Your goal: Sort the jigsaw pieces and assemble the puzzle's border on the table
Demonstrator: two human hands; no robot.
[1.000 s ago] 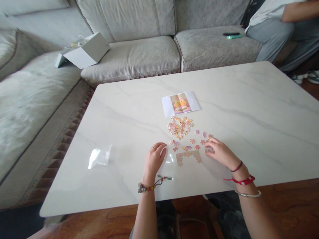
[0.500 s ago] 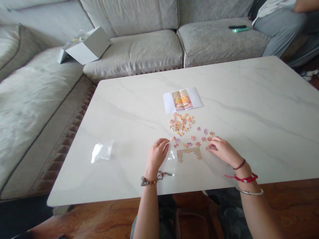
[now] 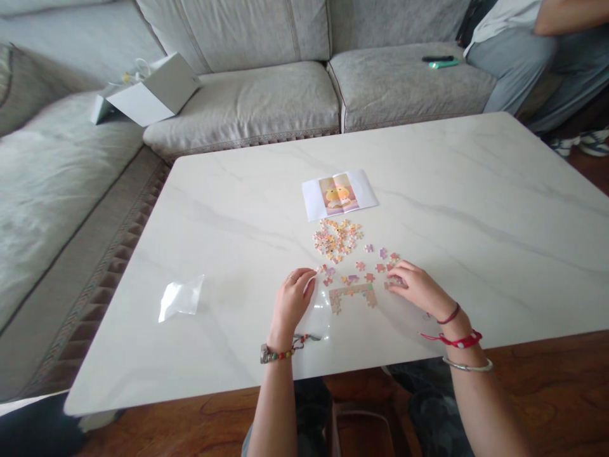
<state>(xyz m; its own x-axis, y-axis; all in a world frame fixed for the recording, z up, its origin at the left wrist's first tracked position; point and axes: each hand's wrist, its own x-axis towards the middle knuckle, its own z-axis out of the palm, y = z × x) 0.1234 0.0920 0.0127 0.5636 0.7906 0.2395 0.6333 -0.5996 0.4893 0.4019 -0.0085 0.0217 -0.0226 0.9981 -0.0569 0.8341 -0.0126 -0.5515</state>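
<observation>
On the white marbled table (image 3: 238, 222), knobbed pink jigsaw pieces (image 3: 370, 278), presumably light, stiff and best edge-pinched, are being flanked by the half-curled left hand (image 3: 290, 304) and right hand (image 3: 421, 292), whose grips cannot be told.

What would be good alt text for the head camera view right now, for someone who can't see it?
Two bare hands, left and right, work at a partly joined jigsaw on a white marbled table. Beyond it lie loose pieces and a folded picture sheet; a clear plastic bag lies to the left, and a grey sofa stands behind.
</observation>
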